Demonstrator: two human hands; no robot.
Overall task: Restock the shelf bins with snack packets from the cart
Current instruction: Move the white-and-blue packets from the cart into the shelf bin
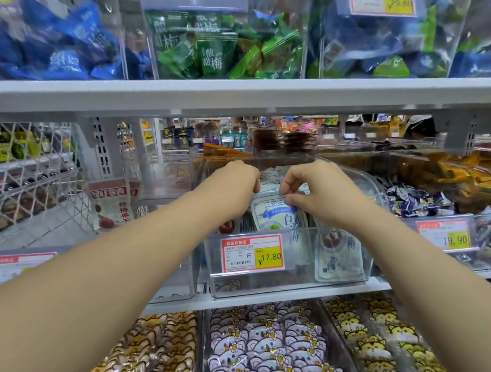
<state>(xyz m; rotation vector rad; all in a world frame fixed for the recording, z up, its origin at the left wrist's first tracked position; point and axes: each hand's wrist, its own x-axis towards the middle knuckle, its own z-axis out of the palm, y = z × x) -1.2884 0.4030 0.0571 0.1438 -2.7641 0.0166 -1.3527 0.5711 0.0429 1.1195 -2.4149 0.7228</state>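
Both my hands are inside the clear bin (289,281) at the front edge of the middle shelf (378,283). My right hand (312,188) pinches the top edge of the white packets (277,215) between thumb and curled fingers. My left hand (236,179) is curled against the same stack from the other side, though its fingertips are hidden behind the packets. The packets stand upright behind the yellow price tag (251,253).

I'd judge this bin only partly filled — through the front wall I can see room low down and towards the right corner, where one more packet leans. The cart is out of view, so I cannot tell how much stock is left.

The upper shelf (246,97) hangs low over the opening and the bin's raised clear flap (372,182) curves just behind my right wrist — both cramp the reach. A red-and-white packet (112,204) stands in the bin to the left, dark blue sweets (415,200) lie to the right, and cat-faced packets (268,351) fill the bins below.
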